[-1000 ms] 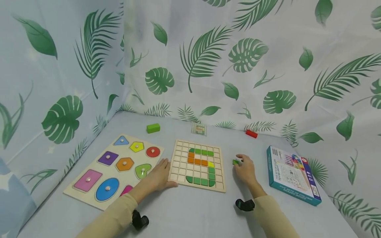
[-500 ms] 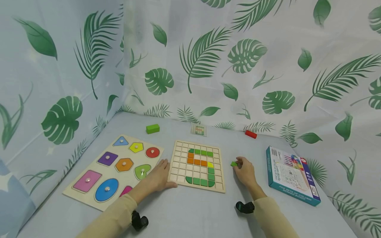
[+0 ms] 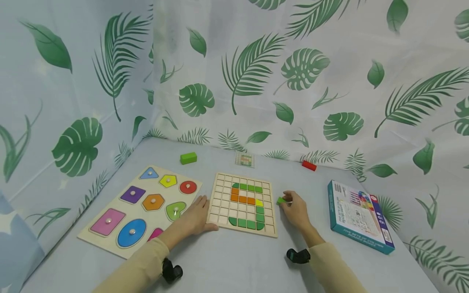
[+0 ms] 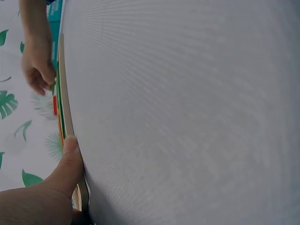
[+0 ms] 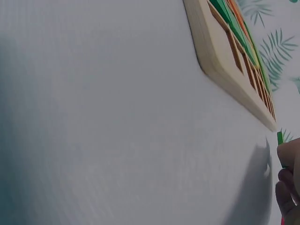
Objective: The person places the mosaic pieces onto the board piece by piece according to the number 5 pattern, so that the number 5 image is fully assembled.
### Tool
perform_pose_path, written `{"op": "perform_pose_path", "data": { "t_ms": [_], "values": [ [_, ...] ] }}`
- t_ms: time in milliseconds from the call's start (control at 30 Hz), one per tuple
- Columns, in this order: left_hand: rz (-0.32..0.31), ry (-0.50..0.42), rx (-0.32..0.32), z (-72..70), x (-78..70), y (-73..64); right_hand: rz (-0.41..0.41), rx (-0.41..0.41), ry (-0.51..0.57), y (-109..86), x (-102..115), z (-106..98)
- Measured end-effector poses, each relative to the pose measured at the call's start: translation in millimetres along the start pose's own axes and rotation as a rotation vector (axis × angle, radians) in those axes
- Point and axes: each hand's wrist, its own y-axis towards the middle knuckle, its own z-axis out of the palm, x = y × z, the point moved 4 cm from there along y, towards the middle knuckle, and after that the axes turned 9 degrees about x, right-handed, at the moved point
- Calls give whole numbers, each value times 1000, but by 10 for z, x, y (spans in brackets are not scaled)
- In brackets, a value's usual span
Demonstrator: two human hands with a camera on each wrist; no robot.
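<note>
A square wooden grid board (image 3: 224, 202) lies between the hands, with green, orange and yellow tiles set in an S-like figure. My left hand (image 3: 196, 217) rests along its left side, fingers straight, thumb at the near left corner. In the left wrist view that thumb (image 4: 70, 157) presses against the board's edge. My right hand (image 3: 296, 209) pinches a small green tile (image 3: 281, 201) between thumb and fingers, just right of the board. In the right wrist view a green sliver of the tile sticks out past the fingers (image 5: 289, 152); the rest is hidden.
At left lies a knobbed shape puzzle (image 3: 122, 199), partly under the left forearm. A green block (image 3: 188, 158), a small pattern card (image 3: 244, 159) and a red piece (image 3: 309, 165) lie along the back. A teal-edged box (image 3: 360, 217) stands at right. Leaf-print cloth walls surround the table.
My right hand has moved left toward the board, carrying the green tile with it. The left hand and the tiles on the board stay as they were.
</note>
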Motion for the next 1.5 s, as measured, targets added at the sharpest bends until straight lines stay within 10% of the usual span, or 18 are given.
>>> {"op": "perform_pose_path", "data": {
  "t_ms": [1500],
  "values": [
    [-12, 30, 13, -9, -6, -27, -349, 197, 185, -141, 1028, 609]
  ]
}}
